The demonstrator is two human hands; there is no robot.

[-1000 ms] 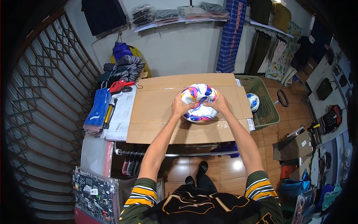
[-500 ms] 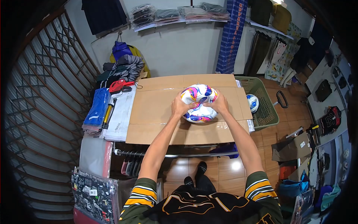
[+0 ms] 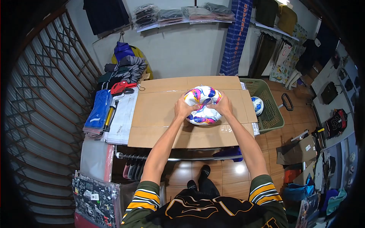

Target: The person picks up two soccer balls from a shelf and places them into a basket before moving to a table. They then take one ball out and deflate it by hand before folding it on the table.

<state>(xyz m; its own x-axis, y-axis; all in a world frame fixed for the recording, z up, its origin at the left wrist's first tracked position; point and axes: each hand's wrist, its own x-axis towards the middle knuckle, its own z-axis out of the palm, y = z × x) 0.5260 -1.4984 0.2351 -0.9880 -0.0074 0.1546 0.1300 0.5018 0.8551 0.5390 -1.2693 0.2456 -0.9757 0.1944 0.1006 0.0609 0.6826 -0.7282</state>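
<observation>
A white soccer ball (image 3: pixel 205 118) with purple, pink and orange patterns is held between my two hands over a flattened cardboard sheet (image 3: pixel 152 110). The ball looks soft, with a deep dent pressed in around its middle. My left hand (image 3: pixel 183 106) grips its left side, the thumb pushed into the dent. On the opposite side my right hand (image 3: pixel 224 104) clasps the ball the same way, its thumb meeting the dent from the right. The fingers of both hands curl behind the ball, partly hidden.
Left of the cardboard lie a red and black tool (image 3: pixel 121 87), a yellow and black hand pump (image 3: pixel 109 117) and packaged blue clothing (image 3: pixel 99 110). A green basket (image 3: pixel 272 114) at the right holds a white and blue ball (image 3: pixel 257 105). A metal rail (image 3: pixel 178 158) runs below the table's near edge.
</observation>
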